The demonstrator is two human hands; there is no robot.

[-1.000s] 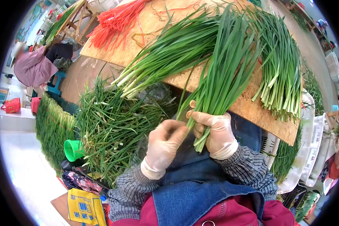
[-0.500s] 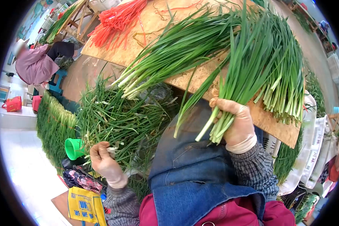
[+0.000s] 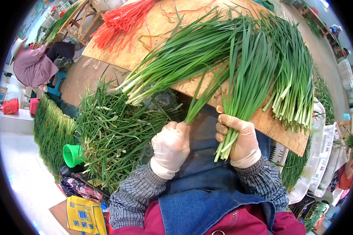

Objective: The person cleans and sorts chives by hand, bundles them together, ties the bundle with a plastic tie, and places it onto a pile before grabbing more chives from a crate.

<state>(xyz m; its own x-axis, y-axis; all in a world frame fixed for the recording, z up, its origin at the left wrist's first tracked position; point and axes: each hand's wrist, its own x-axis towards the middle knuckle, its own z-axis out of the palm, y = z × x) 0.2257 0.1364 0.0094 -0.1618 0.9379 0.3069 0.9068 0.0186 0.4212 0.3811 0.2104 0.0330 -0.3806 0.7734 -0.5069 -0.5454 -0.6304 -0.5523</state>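
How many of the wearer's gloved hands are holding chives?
2: the left hand, beside the loose heap, grips a thin tuft; the right hand, near the plywood board, grips a thicker bunch.

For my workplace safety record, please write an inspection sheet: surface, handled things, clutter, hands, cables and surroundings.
Surface: wooden board, partly covered by greens.
Handled things: larger bunch, thin stalks; further greens lie either side on the board.
Clutter: tangled leaf heap at the left; red strips on the board.
Hands: gloved left hand closed around the thin stalks; gloved right hand grips the larger bunch.
Cables: nothing seen.
Surroundings: seated person, green container, white crates.
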